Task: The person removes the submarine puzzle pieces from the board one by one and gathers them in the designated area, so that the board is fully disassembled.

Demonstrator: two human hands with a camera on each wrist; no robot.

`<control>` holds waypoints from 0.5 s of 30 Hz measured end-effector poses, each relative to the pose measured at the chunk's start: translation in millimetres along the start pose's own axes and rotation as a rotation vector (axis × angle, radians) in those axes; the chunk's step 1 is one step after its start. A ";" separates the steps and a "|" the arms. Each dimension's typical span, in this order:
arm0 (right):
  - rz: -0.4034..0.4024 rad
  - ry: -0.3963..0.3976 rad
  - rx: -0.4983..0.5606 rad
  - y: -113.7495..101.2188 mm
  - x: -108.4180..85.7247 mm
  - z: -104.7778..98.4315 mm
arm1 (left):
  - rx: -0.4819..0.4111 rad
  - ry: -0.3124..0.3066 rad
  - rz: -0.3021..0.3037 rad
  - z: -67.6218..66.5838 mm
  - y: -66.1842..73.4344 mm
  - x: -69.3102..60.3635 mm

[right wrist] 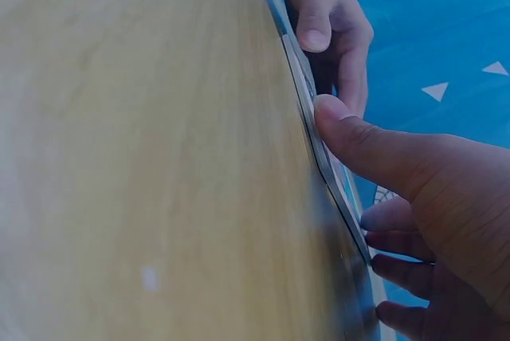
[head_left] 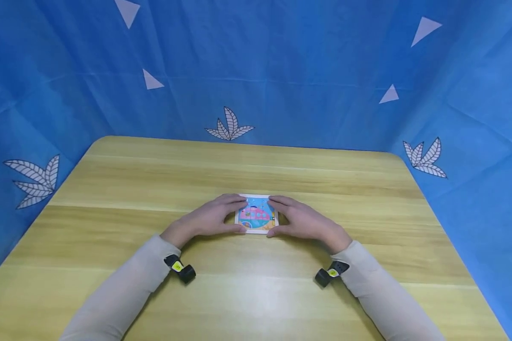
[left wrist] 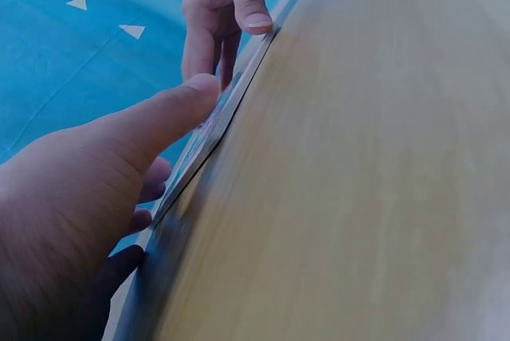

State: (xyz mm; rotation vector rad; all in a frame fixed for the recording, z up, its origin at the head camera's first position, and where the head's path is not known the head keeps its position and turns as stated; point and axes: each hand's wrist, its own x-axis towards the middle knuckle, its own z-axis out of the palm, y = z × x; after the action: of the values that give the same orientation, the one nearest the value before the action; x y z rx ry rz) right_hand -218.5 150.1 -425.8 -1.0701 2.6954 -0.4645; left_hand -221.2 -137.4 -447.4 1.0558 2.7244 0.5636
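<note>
A small flat picture puzzle [head_left: 256,214] with a white border lies at the middle of the table. Its picture shows a pink shape on blue, with piece lines across it. My left hand [head_left: 215,216] holds the puzzle's left end, thumb at the near edge and fingers toward the far edge. At the other end, my right hand [head_left: 302,220] holds it the same way. Both wrist views show the thin puzzle edge [left wrist: 199,150] low at the tabletop, with each thumb over it. The palms hide parts of the ends.
The wood-grain table [head_left: 256,293] has rounded far corners. A blue cloth [head_left: 281,71] with white triangles and leaf prints hangs behind and along the sides. Each wrist wears a small black camera, one on the left [head_left: 187,273] and one on the right [head_left: 323,278].
</note>
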 end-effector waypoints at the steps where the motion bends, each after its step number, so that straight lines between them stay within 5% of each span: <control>1: 0.000 0.000 0.001 0.0 0.1 0.0 | 0.005 0.007 0.001 0.2 0.8 0.5; 8: -0.017 0.027 0.008 -0.2 2.4 -1.6 | 0.023 0.043 0.048 -1.2 7.7 4.2; 15: 0.007 0.161 -0.011 2.0 7.2 -6.2 | 0.052 0.034 0.071 -2.5 13.6 11.2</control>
State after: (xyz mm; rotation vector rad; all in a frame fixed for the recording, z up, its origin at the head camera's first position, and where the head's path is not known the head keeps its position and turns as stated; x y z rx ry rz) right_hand -226.8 147.8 -421.3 -1.0693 2.8429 -0.5577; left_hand -221.8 -121.3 -439.8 1.1702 2.7537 0.5286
